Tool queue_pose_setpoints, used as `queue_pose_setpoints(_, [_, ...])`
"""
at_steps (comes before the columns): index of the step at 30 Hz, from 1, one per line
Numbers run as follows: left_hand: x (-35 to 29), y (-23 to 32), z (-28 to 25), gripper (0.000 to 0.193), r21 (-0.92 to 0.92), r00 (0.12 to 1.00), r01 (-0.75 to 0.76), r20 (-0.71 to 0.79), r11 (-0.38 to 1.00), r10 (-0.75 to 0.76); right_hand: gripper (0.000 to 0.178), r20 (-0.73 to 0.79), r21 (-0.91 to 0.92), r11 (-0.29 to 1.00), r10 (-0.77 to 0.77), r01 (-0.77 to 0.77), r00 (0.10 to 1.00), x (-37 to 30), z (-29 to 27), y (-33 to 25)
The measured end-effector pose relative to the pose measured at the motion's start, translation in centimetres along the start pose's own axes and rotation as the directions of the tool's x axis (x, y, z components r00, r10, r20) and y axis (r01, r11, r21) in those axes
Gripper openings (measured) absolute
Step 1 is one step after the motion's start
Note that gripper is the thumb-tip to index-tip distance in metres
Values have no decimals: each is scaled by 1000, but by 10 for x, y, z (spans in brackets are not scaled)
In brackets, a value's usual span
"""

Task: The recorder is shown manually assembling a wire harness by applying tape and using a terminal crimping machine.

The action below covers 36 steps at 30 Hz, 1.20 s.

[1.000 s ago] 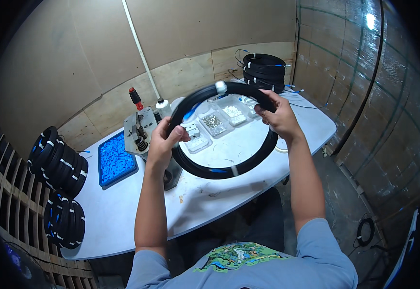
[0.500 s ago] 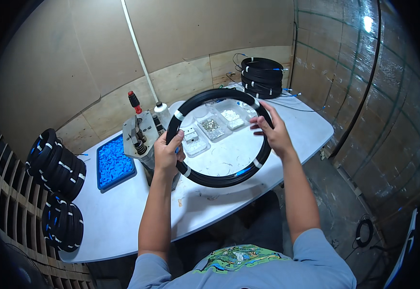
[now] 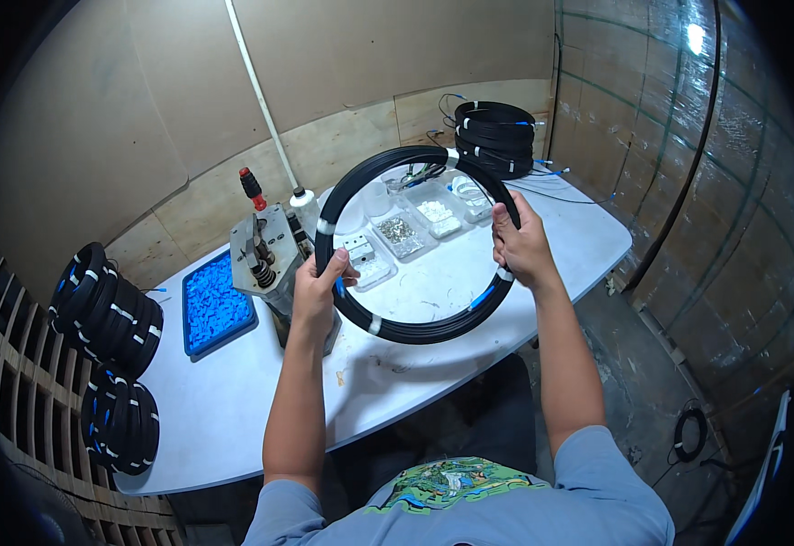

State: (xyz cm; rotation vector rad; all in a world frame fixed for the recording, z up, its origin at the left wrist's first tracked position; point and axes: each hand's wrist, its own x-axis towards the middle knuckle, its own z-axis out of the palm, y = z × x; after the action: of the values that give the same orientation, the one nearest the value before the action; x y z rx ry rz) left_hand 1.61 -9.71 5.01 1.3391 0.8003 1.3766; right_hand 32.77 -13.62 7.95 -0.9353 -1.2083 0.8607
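A large black cable coil [image 3: 388, 328] with white tape bands is held upright over the white table [image 3: 233, 400]. My left hand [image 3: 317, 287] grips its left side and my right hand [image 3: 520, 241] grips its right side. A short blue section shows on the coil's lower right. Through the ring I see clear trays of small parts [image 3: 406, 232] on the table.
A metal press tool with a red-tipped lever [image 3: 265, 246] stands left of the coil, beside a blue tray [image 3: 215, 305]. Stacks of finished black coils sit at the far left [image 3: 106, 309], lower left [image 3: 122, 423] and at the back [image 3: 495, 136]. Plywood walls enclose the table.
The coil has tilted up from lying nearly flat to facing me, and both hands have drawn it slightly nearer and lower in the view.
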Motion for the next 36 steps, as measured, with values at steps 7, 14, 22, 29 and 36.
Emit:
queue_pose_setpoints(7, [3,55,16,34,552,984,-157,163,819,79,57,399,-424,860,-104,283,911,27,0,-55])
queue_pose_setpoints(14, [3,24,8,16,320,999,-38,-11,947,43,51,536,-516,764,-65,388,842,46,30,-71])
queue_pose_setpoints(22, [-2,15,-4,21,-182,976,44,-200,982,-81,48,-4,39,999,-23,23,1000,4,22,37])
queue_pose_setpoints(29, [-3,5,-8,25,-265,962,69,-238,962,-135,44,-127,304,952,71,-30,989,-13,49,44])
queue_pose_setpoints(36, [-19,32,-9,29,-208,956,-14,-290,978,-48,41,-6,328,944,47,-42,999,-4,57,29])
